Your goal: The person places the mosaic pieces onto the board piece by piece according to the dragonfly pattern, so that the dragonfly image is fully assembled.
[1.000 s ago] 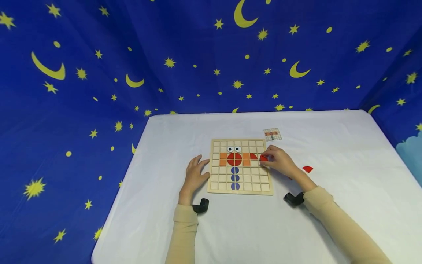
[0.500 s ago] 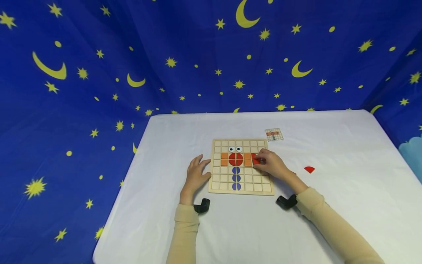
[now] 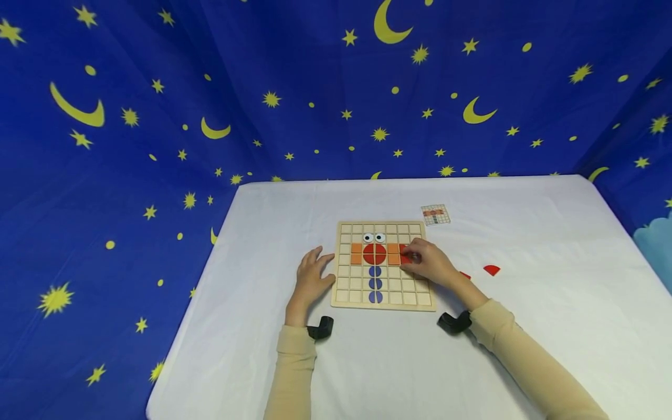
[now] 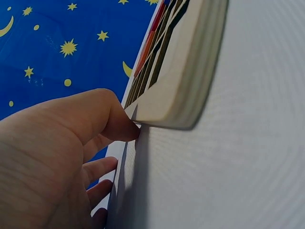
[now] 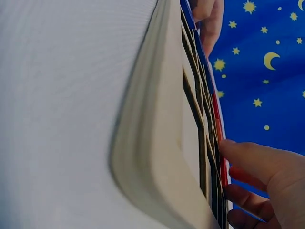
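My left hand (image 3: 312, 281) rests beside the left edge of a wooden grid board (image 3: 383, 308), its fingers spread and loosely bent. In the left wrist view, the thumb touches the board's corner (image 4: 164, 102). At the right side of the grid, my right hand (image 3: 431, 263) pinches a red quarter-circle tile (image 3: 403, 258) by the orange squares (image 3: 394, 254); the fingers partly hide it. On the board lie a red circle (image 3: 374, 254) made of quarter tiles, more orange squares (image 3: 356, 254), two eye tiles (image 3: 374, 238) and blue half-circle tiles (image 3: 375, 284).
A small pattern card (image 3: 436, 214) lies behind the board's right corner. Right of the board rests a loose red quarter-circle tile (image 3: 492, 270); another red tile (image 3: 465, 275) is partly hidden by the right wrist. White cloth (image 3: 388, 361) covers the table.
My right hand has moved left from the board's right edge onto the grid with the red tile, and is almost still over the last half second. The left hand has stayed in place.
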Demonstrator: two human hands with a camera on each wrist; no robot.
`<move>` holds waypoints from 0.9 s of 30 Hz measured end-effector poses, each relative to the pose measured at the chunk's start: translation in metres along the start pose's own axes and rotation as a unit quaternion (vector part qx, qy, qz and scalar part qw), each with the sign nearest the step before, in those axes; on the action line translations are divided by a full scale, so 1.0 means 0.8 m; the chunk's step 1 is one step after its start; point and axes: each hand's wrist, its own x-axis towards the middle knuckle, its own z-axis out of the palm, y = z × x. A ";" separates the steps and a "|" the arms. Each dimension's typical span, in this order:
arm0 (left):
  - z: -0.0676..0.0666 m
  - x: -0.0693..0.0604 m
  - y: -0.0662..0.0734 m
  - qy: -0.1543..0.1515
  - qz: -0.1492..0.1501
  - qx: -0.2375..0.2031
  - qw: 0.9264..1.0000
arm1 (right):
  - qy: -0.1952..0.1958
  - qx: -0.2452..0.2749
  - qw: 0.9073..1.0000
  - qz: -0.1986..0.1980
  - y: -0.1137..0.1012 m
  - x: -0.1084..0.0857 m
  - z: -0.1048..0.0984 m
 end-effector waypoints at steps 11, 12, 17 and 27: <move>0.003 -0.001 0.001 -0.008 -0.006 -0.003 1.000 | 0.040 -0.007 0.999 0.008 0.008 -0.015 -0.007; 0.003 -0.001 0.001 -0.008 -0.006 -0.005 1.000 | 0.055 -0.009 0.998 0.012 0.010 -0.018 -0.010; 0.003 -0.001 -0.001 -0.005 -0.005 -0.001 1.000 | 0.117 -0.025 0.992 0.037 0.021 -0.037 -0.029; 0.002 0.002 -0.002 -0.003 -0.003 0.001 1.000 | 0.158 -0.073 0.981 0.085 0.047 -0.090 -0.067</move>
